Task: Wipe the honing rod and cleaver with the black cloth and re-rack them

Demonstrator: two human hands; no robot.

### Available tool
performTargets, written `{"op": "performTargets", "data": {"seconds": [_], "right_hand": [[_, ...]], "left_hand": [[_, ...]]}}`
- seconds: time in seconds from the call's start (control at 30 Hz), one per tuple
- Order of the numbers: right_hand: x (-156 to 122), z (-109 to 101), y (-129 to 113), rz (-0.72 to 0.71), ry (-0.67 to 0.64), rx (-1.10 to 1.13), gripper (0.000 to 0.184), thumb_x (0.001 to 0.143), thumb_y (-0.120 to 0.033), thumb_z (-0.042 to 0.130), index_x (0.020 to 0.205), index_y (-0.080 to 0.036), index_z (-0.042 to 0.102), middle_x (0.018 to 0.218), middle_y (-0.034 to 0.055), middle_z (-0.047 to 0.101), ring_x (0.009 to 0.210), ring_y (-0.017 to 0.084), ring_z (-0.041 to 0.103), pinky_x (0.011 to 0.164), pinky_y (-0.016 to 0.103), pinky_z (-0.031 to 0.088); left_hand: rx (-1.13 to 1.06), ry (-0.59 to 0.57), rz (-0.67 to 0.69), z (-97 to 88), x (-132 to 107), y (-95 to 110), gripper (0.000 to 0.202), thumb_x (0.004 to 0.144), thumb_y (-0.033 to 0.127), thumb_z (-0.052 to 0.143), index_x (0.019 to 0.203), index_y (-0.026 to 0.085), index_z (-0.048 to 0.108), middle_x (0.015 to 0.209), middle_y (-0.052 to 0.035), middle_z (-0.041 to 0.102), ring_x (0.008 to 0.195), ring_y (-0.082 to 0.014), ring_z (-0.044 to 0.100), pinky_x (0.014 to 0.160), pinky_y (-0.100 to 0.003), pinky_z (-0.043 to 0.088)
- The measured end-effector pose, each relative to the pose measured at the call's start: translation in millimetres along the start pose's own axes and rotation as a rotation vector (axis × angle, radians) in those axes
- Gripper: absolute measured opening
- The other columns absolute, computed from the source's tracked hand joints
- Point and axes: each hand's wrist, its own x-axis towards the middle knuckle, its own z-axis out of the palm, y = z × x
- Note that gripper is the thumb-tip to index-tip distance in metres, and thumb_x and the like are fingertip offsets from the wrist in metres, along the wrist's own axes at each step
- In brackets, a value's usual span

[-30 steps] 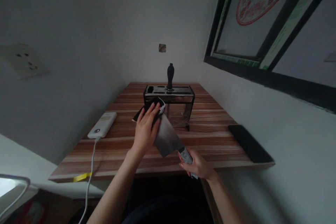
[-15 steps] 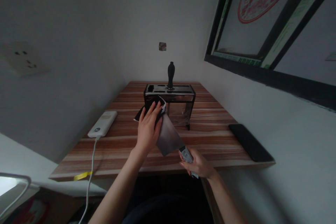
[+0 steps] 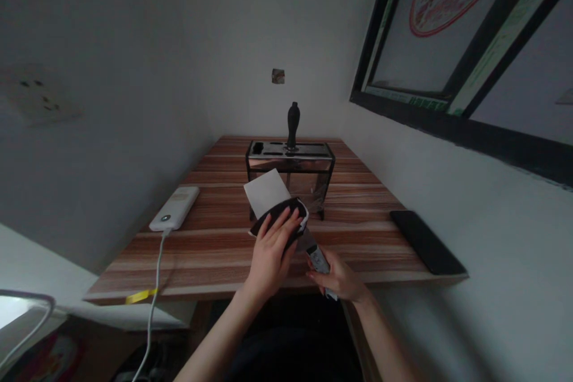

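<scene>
My right hand is wrapped round the grey handle of a cleaver, held above the front of the table. The wide blade points away to the upper left. Across its lower part lies a black cloth with a white edge. My left hand presses this cloth onto the blade, fingers held close together; the thumb side is partly hidden. Just behind the blade stands a knife block with see-through sides. One black-handled tool sticks up from its slotted top.
The wood-grain table meets walls on both sides. A white power bank lies at left, its cable hanging over the front edge beside a yellow tag. A black phone rests near the right edge.
My left hand and the cloth have slid down the blade toward the handle, to the lower right. The blade's far end is now uncovered. My right hand has barely moved.
</scene>
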Motion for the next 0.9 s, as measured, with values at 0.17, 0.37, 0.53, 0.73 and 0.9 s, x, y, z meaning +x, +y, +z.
{"op": "performTargets", "data": {"seconds": [0.17, 0.37, 0.53, 0.73, 0.9], "right_hand": [[0, -1, 0, -0.077, 0.037, -0.091, 0.024, 0.073, -0.030, 0.063, 0.090, -0.017, 0.053, 0.064, -0.0032, 0.053, 0.048, 0.008, 0.049, 0.044, 0.019, 0.042], [1, 0, -4, -0.171, 0.037, -0.117, 0.028, 0.069, -0.019, 0.059, 0.096, -0.016, 0.056, 0.065, -0.0018, 0.057, 0.053, 0.010, 0.050, 0.050, 0.021, 0.042], [1, -1, 1, -0.127, 0.014, -0.079, 0.024, 0.069, -0.018, 0.057, 0.093, -0.016, 0.056, 0.060, -0.0038, 0.055, 0.046, 0.008, 0.047, 0.045, 0.019, 0.038], [1, 0, -2, -0.146, 0.007, -0.094, 0.022, 0.067, -0.017, 0.056, 0.089, -0.017, 0.055, 0.064, -0.0021, 0.058, 0.053, 0.010, 0.052, 0.050, 0.021, 0.041], [1, 1, -5, -0.126, 0.037, -0.101, 0.020, 0.071, -0.022, 0.059, 0.089, -0.017, 0.054, 0.062, -0.0028, 0.057, 0.050, 0.010, 0.050, 0.050, 0.022, 0.040]], "left_hand": [[-0.071, -0.110, 0.071, 10.2, -21, 19, 0.045, 0.092, 0.014, 0.039, 0.136, 0.020, 0.037, 0.141, -0.0062, 0.046, 0.137, -0.0181, 0.030, 0.113, -0.043, 0.019], [-0.131, -0.143, 0.050, 12.1, -30, 26, 0.046, 0.092, 0.012, 0.039, 0.137, 0.022, 0.034, 0.142, -0.0054, 0.045, 0.137, -0.0172, 0.031, 0.114, -0.044, 0.019], [-0.143, -0.151, 0.054, 11.5, -28, 24, 0.045, 0.092, 0.012, 0.039, 0.137, 0.022, 0.034, 0.142, -0.0057, 0.045, 0.137, -0.0173, 0.030, 0.114, -0.045, 0.018], [-0.130, -0.155, 0.059, 11.2, -29, 23, 0.045, 0.093, 0.012, 0.037, 0.137, 0.021, 0.035, 0.142, -0.0061, 0.045, 0.137, -0.0178, 0.030, 0.114, -0.045, 0.018], [-0.116, -0.160, 0.069, 11.2, -26, 19, 0.046, 0.093, 0.012, 0.038, 0.137, 0.021, 0.034, 0.143, -0.0054, 0.044, 0.138, -0.0168, 0.029, 0.114, -0.043, 0.018]]}}
